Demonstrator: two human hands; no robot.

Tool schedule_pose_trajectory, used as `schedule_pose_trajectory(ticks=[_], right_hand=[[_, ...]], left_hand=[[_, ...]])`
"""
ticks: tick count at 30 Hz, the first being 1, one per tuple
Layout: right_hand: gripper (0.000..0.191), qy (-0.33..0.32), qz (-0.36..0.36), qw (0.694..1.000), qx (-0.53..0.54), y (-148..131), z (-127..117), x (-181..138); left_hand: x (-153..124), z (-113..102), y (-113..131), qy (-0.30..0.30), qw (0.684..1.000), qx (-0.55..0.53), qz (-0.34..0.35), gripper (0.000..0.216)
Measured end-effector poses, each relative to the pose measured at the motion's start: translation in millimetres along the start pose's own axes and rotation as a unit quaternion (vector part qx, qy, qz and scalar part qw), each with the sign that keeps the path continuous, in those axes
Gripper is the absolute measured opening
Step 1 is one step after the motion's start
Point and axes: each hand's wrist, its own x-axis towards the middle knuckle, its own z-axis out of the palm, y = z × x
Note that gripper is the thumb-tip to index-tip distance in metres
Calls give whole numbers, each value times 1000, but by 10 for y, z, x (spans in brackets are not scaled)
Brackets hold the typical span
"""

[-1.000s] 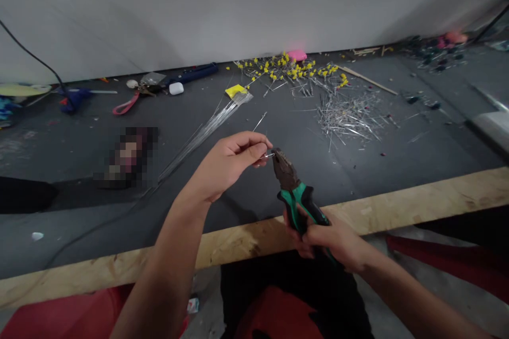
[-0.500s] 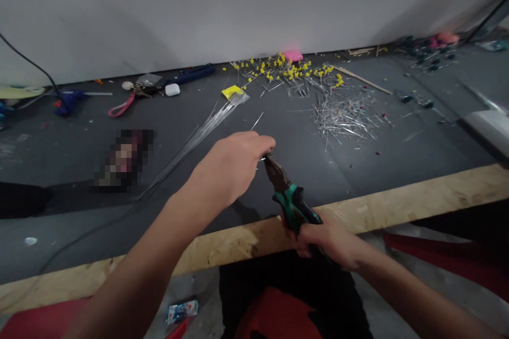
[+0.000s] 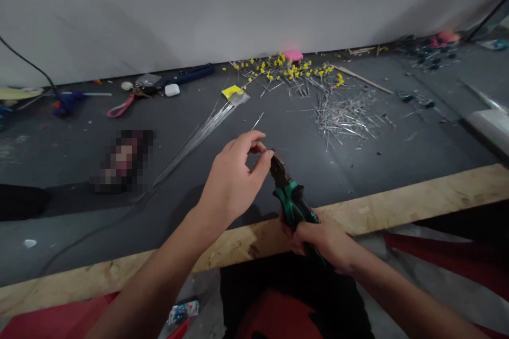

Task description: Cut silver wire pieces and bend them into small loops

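My right hand (image 3: 318, 238) is wrapped round the green and black handles of a pair of pliers (image 3: 296, 204). The jaws point up and left, towards my left hand (image 3: 233, 175). Thumb and fingertips of that hand come together at the jaw tips, pinching a thin wire (image 3: 281, 149) that shows only faintly beside them. Just beyond my fingers lies a short wire piece (image 3: 257, 121) on the dark tabletop (image 3: 302, 127). A bundle of long straight wires (image 3: 207, 126) with a yellow tag (image 3: 233, 91) stretches to the left of it.
Cut wire pieces (image 3: 345, 116) lie heaped to the right, with yellow-tipped wires (image 3: 290, 69) behind them by the wall. A wooden stick (image 3: 363, 80), a white case (image 3: 172, 90), keys with a pink strap (image 3: 121, 107) and a blurred-out dark object (image 3: 123, 161) are also on the table.
My left hand has turned over, so its thumb now shows at the jaw tips. The pliers have shifted slightly to the right in my right hand.
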Motion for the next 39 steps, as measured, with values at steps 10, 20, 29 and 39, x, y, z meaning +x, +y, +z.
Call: schedule_pose_trajectory(ticks=[10,20,29,39], right_hand=[[16,10,-29,999,-40,2,15,-4],[17,39,-66,990,-116,77,14,10],[15,60,-83,985,-140,30,52,-26],[13,82,-110,982,-129,82,69,51]], left_hand=[[-106,137,-17,62,986,-129,-85,17],[-163,193,-47,94,991,-89,-23,20],[-149,339,-134,142,986,-76,33,23],[-239,407,67,254,966,-54,-12,20]])
